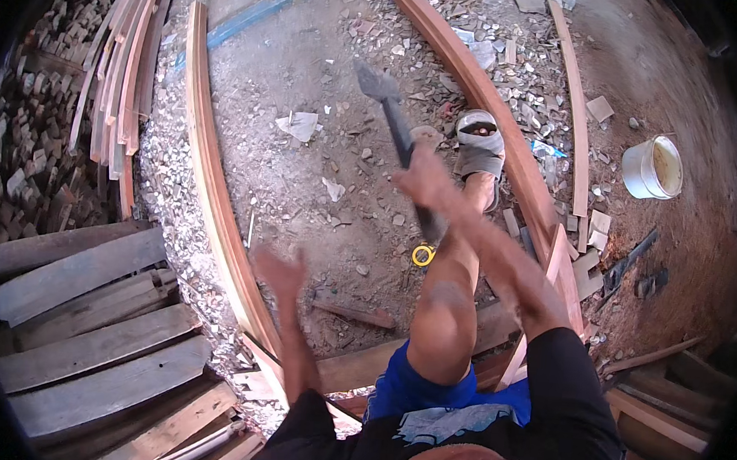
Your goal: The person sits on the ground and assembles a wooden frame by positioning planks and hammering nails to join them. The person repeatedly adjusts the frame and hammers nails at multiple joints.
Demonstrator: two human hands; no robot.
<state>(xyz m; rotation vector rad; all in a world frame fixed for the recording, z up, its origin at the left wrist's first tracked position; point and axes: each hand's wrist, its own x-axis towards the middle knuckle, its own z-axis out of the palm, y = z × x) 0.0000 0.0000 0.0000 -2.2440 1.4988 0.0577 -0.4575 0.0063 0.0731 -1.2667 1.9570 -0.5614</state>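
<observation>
A long reddish plank (217, 194) runs along the ground from the upper left toward the lower middle, bowed by the lens, and a second reddish plank (473, 83) sweeps from the top centre down to the right, passing under a foot in a grey sandal (479, 148). Weathered grey boards (88, 330) are stacked at the lower left, and thin strips of wood (124, 59) lie bundled at the upper left. The dirt floor (309, 98) between the planks is littered with chips and scraps. A white bucket (653, 167) stands well apart at the right. In mid-frame is a dark hatchet (396, 134): its long axis runs diagonally from lower right to upper left, with the blurred head pointing up and left, away from the person, and the handle's butt showing below the fist, near a small yellow ring (422, 255) on the ground. It is raised above the floor between the two planks. The right arm reaches forward from the lower right, forearm extended over the bent bare knee, and the right hand (423, 182) is clamped around the handle about midway. The left arm rises from the lower edge with its forearm nearly vertical; the left hand (280, 271) is spread, fingers apart, holding nothing, hovering just beside the left plank's inner edge.
</observation>
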